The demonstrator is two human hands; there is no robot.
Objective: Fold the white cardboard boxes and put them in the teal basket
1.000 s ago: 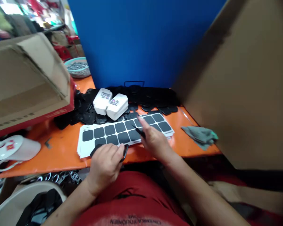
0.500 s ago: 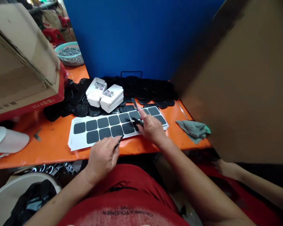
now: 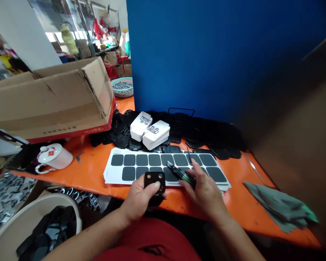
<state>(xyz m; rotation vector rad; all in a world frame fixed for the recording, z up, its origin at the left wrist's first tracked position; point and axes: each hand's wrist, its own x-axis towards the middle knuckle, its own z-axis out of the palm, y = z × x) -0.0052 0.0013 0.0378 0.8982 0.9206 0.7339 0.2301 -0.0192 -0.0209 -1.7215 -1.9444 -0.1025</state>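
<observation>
The left hand point(image 3: 137, 199) has turned its small black plate point(image 3: 154, 180) face-up, thumb and fingers pinching it at the near edge of the orange table point(image 3: 89, 170), while the right hand point(image 3: 206, 190), fingers pinching tweezers point(image 3: 180, 173), has drawn back across the sheet of black pads point(image 3: 141, 165) toward it.

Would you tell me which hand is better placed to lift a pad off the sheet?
Probably the right hand: its tweezers are over the sheet, while the left hand grips a black plate.

Unreadable print on cardboard box point(image 3: 70, 128)
</observation>
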